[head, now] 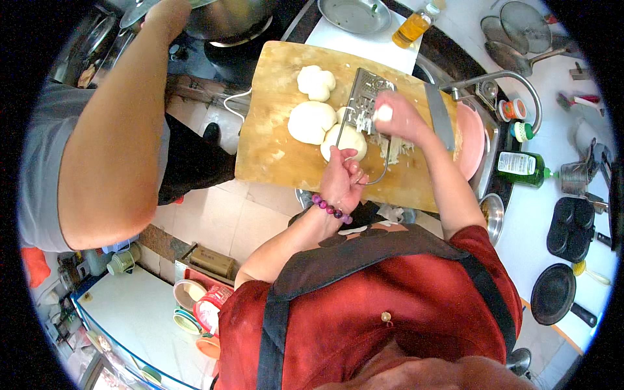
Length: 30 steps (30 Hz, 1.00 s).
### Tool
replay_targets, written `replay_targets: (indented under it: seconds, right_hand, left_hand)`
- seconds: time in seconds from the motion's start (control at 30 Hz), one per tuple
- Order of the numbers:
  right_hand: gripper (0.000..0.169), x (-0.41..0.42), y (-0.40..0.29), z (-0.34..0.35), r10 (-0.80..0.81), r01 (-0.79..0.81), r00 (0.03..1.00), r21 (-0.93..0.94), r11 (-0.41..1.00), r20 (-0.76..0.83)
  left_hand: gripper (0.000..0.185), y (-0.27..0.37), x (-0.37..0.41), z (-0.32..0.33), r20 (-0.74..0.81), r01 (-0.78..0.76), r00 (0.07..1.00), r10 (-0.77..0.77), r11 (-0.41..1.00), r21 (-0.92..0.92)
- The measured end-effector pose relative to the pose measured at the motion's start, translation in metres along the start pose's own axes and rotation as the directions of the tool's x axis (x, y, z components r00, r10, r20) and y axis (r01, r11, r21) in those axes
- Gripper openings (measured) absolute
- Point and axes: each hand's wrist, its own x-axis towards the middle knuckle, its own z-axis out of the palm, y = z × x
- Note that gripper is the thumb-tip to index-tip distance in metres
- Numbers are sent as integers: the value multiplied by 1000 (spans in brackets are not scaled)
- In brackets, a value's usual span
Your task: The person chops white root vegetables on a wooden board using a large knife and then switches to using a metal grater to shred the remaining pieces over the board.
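My left hand (342, 176), with purple beads at the wrist, grips the wire handle frame of a metal grater (371, 84). The grater is tilted over a wooden cutting board (273, 165). My right hand (402, 118) closes around a white piece (384, 113), apparently peeled root vegetable, against the grater's face. White shreds (397, 150) cling to the metal and lie in a heap below. Left of the grater rest a lobed peeled white vegetable (317, 83), a large round one (311, 123) and another (352, 141) partly behind the grater frame.
A grey flat blade (438, 116) lies along the board's right side, near a pink basin (470, 141) and a faucet (529, 80). Beyond the board are a metal plate (356, 14) and an oil bottle (413, 29). A co-worker's arm (117, 141) reaches towards a pot (226, 22) at left.
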Motion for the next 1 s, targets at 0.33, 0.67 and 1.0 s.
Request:
replay_targets:
  seconds: [0.33, 0.67, 1.0]
  right_hand:
    - [25, 26, 42, -2, 36, -55, 988, -127, 990, -150]
    - [26, 20, 47, 3, 29, -38, 989, -58, 998, -147]
    - [26, -6, 10, 9, -16, 18, 997, 17, 1000, -82]
  left_hand:
    - [35, -5, -1, 8, -34, 19, 999, -21, 998, -52]
    - [35, -11, 1, 9, -42, 19, 999, -20, 1000, -20]
    - [34, -12, -5, 12, -87, -12, 996, 9, 999, -32]
